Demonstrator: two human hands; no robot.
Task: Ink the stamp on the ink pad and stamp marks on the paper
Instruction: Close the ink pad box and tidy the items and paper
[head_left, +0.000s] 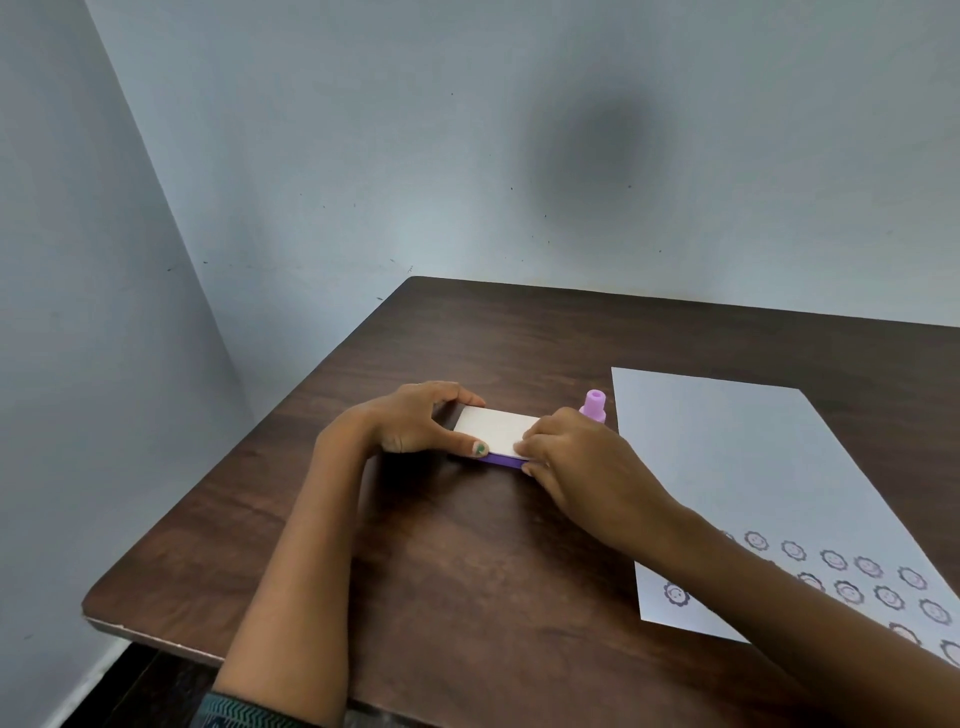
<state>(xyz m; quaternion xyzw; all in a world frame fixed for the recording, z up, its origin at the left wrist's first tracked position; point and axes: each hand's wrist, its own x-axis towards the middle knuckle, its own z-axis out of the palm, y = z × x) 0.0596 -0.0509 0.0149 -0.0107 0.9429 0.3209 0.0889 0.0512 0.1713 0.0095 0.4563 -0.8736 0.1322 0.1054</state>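
Observation:
The ink pad (493, 430) lies flat near the middle of the table, a purple case with its white lid down. My left hand (415, 418) grips its left end, thumb at the front edge and fingers over the back. My right hand (571, 457) holds its right end with the fingertips at the lid's front corner. The small purple stamp (594, 406) stands upright just behind my right hand, untouched. The white paper (753, 483) lies to the right, with several round face-like marks in rows along its near part.
The dark wooden table (441, 561) stands in a room corner, with pale walls at the left and back. Its left edge and near-left corner drop off to the floor. My right forearm lies across the paper's near-left part.

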